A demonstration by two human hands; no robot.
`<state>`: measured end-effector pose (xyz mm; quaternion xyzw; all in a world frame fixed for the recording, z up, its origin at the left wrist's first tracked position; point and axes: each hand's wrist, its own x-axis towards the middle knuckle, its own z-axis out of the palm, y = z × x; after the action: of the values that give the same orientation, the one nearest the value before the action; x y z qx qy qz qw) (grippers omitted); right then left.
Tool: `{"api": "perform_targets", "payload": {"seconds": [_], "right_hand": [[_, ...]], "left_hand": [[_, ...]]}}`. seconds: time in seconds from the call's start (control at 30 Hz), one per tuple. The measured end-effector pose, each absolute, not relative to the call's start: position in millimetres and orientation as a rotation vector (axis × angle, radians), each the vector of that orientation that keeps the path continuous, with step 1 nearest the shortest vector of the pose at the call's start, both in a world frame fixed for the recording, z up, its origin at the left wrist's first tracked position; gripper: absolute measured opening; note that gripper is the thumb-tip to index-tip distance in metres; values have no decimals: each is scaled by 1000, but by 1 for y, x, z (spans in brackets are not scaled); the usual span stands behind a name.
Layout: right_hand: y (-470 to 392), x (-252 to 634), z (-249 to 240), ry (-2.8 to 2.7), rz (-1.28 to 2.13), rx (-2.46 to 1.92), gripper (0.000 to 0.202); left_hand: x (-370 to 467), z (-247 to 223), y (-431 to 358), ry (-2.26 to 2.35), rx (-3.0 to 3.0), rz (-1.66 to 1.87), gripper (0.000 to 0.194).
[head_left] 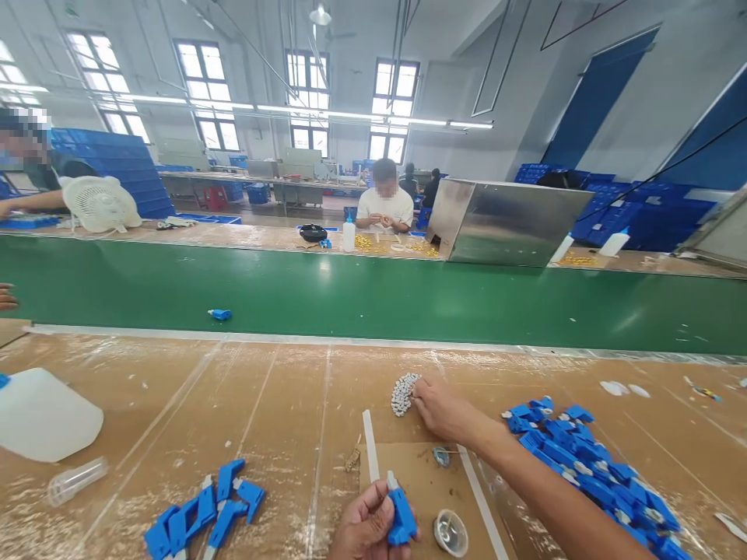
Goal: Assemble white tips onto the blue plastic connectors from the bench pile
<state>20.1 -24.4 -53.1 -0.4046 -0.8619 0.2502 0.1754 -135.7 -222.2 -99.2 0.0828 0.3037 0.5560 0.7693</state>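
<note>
Low in the middle, my left hand (365, 523) grips a blue plastic part (401, 519) with a pale tip pointing up and away. My right hand (436, 406) is stretched forward to the edge of a small heap of grey-white pieces (402, 395), its fingers pinched together; whatever is between them is hidden. Under the left hand lies a cardboard sheet (412, 467) with white tape strips. On it stands a small clear cup (450, 533), and a small blue dish (441, 456) with a thin stick sits higher up.
A large pile of blue parts (583, 459) lies right, beneath my right forearm; several more (204, 509) lie left. A white bottle (47, 416) and clear tube (78, 481) rest far left. Beyond runs a green conveyor belt (408, 299) carrying one blue part (220, 314). Co-workers sit across.
</note>
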Motion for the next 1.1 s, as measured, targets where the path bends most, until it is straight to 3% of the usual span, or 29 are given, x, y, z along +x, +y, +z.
{"api": "perform_targets", "payload": {"seconds": [0.13, 0.27, 0.4, 0.53, 0.83, 0.97, 1.1], "right_hand": [[-45, 39, -35, -2243, 970, -1064, 16], [-88, 53, -20, -1994, 1258, -981, 32], [-126, 57, -5, -1442, 1679, -805, 26], [-145, 62, 6, -1168, 1849, -731, 19], [-158, 70, 12, -1141, 1804, -786, 18], [-167, 71, 17, -1330, 1612, -806, 13], [-171, 76, 23, -1655, 1209, -746, 6]], "left_hand": [[-132, -82, -224, 675, 183, 1262, 27], [-122, -47, -218, 664, 268, 1323, 28], [-110, -11, -209, 672, 412, 1363, 24], [-103, 6, -206, 668, 508, 1331, 22], [-95, 11, -207, 688, 547, 1292, 25], [-97, 16, -208, 682, 450, 1198, 17], [-99, 22, -212, 664, 280, 1059, 16]]}}
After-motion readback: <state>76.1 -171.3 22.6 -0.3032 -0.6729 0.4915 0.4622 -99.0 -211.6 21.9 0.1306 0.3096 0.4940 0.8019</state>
